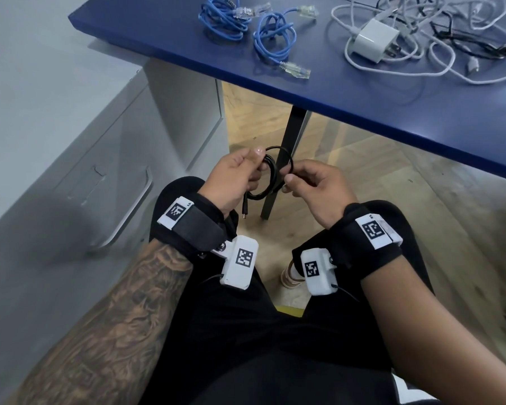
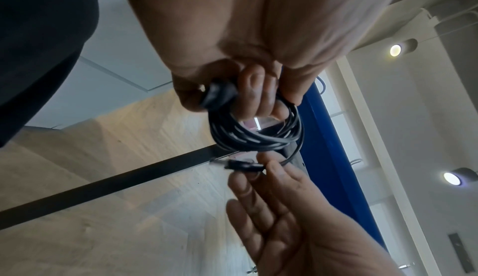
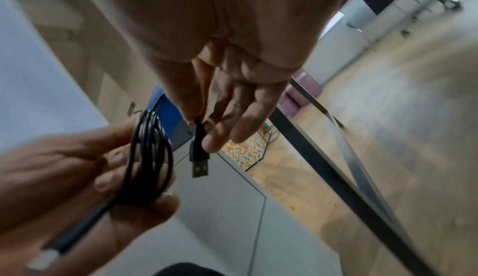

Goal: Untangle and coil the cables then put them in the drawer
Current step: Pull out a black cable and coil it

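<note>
While the left hand (image 1: 234,176) grips a black USB cable (image 1: 270,178) wound into a small coil, thumb and fingers curled round one side of the loops, the right hand (image 1: 313,190) pinches the free end betw. thumb and forefinger, other fingers loose. Both hands hang over the lap, below the front edge of the blue table (image 1: 362,92), w/ the coil standing roughly upright and its ring facing the person. One small plug (image 1: 245,213) dangles straight down from the coil's bottom left. Right wrist view shows what the head view hides: the pinched end is a USB-A plug (image 3: 199,165), metal tip pointing down, just beside the coil (image 3: 151,157) but not touching it. Left wrist view shows several loops stacked in the coil (image 2: 254,135) and the right-hand fingers (image 2: 274,175) on the plug body. Head view alone shows the table top: two coiled blue Ethernet cables (image 1: 246,24), a tangle of white cables (image 1: 438,33) w/ a white charger block (image 1: 371,40), some black cable mixed in. Grey drawer cabinet (image 1: 105,176) stands to the left, drawers closed. No readable writing; wrist bands carry only square b/w marker codes (image 1: 373,229).
</note>
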### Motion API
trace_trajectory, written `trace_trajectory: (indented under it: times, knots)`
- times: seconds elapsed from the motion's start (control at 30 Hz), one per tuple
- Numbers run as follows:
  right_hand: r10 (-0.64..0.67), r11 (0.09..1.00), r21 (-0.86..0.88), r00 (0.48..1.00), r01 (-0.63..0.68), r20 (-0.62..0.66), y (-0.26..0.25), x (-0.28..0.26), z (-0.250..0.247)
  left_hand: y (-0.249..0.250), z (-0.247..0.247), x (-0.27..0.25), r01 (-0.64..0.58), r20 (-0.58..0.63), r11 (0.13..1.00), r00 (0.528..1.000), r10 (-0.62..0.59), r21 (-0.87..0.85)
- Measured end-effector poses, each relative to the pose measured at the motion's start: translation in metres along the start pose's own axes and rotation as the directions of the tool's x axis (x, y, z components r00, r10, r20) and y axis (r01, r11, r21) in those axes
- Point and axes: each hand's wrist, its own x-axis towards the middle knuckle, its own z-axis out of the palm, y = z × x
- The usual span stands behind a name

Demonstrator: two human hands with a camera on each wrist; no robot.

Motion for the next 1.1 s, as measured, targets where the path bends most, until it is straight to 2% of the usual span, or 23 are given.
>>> trace_trajectory:
  times: [0.1,0.3,0.37,0.5,0.57,0.7,0.77,0.83,0.97,1.1]
  knots:
    - [0.081,0.975,0.207,0.997,-0.079,-0.004,-0.004,-0.001,0.004,-0.001,0.001,0.000,-0.019,0.021,0.999,1.000,0.018,0.034]
    - [0.180,0.891,0.429,0.983,-0.152,-0.027,-0.002,-0.002,0.010,-0.001,0.002,-0.002,-0.001,0.100,0.998,0.995,-0.005,0.055]
    - [0.191,0.863,0.477,0.982,-0.166,-0.002,-0.003,-0.003,0.012,-0.002,0.002,-0.002,0.006,0.082,0.999,0.997,-0.010,0.049]
    - [0.156,0.899,0.407,0.987,-0.161,0.046,-0.006,-0.004,0.014,-0.002,0.002,-0.002,0.002,0.056,0.997,0.998,-0.007,0.079]
    - [0.131,0.907,0.391,0.987,-0.156,0.090,-0.008,-0.005,0.017,-0.001,0.005,-0.004,0.003,0.057,0.999,0.998,-0.006,0.041]
    - [0.111,0.856,0.487,0.982,-0.173,0.154,-0.009,-0.006,0.021,0.000,0.007,-0.005,-0.013,-0.004,1.000,1.000,0.013,0.007]
    - [0.040,0.867,0.479,0.977,-0.139,0.211,-0.010,-0.008,0.023,0.001,0.007,-0.004,-0.017,-0.027,1.000,1.000,0.016,-0.015]
    - [-0.010,0.906,0.418,0.981,-0.074,0.196,-0.010,-0.009,0.026,0.002,0.010,-0.005,-0.009,-0.031,0.998,0.999,0.008,-0.056]
    - [0.047,0.919,0.389,0.997,-0.066,0.057,-0.015,-0.006,0.027,-0.001,0.014,-0.008,-0.029,-0.015,0.999,0.999,0.029,-0.014]
    - [-0.003,0.900,0.433,0.994,-0.043,0.105,-0.014,-0.008,0.020,-0.004,0.017,-0.006,-0.038,-0.055,0.999,0.998,0.037,-0.015]
